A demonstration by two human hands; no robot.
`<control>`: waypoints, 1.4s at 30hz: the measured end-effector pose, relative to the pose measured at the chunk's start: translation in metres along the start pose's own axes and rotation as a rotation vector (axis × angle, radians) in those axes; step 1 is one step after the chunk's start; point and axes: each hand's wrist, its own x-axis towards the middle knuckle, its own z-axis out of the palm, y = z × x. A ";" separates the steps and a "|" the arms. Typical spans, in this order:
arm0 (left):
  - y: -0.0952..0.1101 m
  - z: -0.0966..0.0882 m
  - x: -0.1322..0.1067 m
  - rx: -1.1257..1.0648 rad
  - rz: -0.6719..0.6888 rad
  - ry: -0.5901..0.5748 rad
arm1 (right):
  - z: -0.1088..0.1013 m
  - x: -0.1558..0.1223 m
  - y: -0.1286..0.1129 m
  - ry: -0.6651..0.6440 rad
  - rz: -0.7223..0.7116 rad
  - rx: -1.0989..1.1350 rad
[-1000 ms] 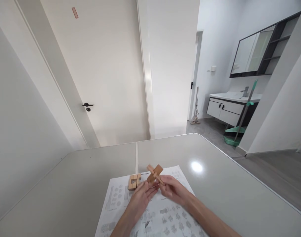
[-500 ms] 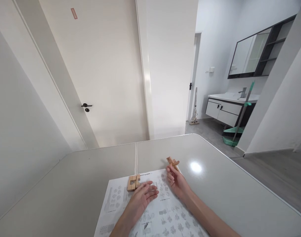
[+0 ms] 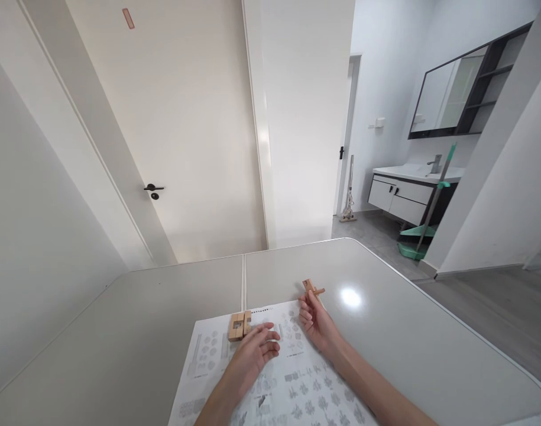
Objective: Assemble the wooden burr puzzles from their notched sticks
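Observation:
Between the thumb and fingers of my right hand (image 3: 317, 322) are crossed wooden puzzle pieces (image 3: 313, 288), raised above the far right part of the sheet; how many pieces is hard to make out. My left hand (image 3: 256, 349) rests over the paper with its fingers apart and nothing in them. Just beyond its knuckles, notched wooden puzzle blocks (image 3: 237, 327) stand side by side near the sheet's far edge. The printed instruction sheet (image 3: 197, 349), with grey diagrams, lies under both hands and is partly covered by them.
A grey table (image 3: 141, 331) with a seam across it carries the sheet. Past it stand a white door (image 3: 199, 148), a mop (image 3: 350, 195), a green dustpan (image 3: 412, 251) and a sink cabinet (image 3: 398, 198) under a mirror.
The pieces in my right hand have turned slightly. My left hand has shifted a little, its fingers drawn slightly left. The blocks on the sheet stay put.

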 end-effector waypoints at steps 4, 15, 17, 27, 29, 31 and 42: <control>0.000 0.000 -0.003 0.056 0.002 -0.087 | 0.011 -0.009 0.001 0.007 0.087 0.009; 0.003 0.000 -0.007 0.699 0.410 0.069 | 0.016 -0.017 0.004 -0.127 0.110 -0.254; 0.001 -0.003 -0.008 0.992 0.631 0.232 | 0.020 -0.020 0.002 -0.141 0.107 -0.319; 0.014 -0.039 0.003 1.592 0.917 0.644 | 0.032 -0.030 -0.004 -0.180 0.096 -0.442; 0.016 -0.047 0.003 1.616 0.869 0.637 | 0.032 -0.030 -0.004 -0.181 0.095 -0.455; 0.017 -0.052 0.002 1.633 0.819 0.610 | 0.032 -0.031 -0.005 -0.183 0.096 -0.476; 0.020 -0.048 -0.003 1.652 0.549 0.522 | 0.033 -0.034 -0.005 -0.203 0.094 -0.497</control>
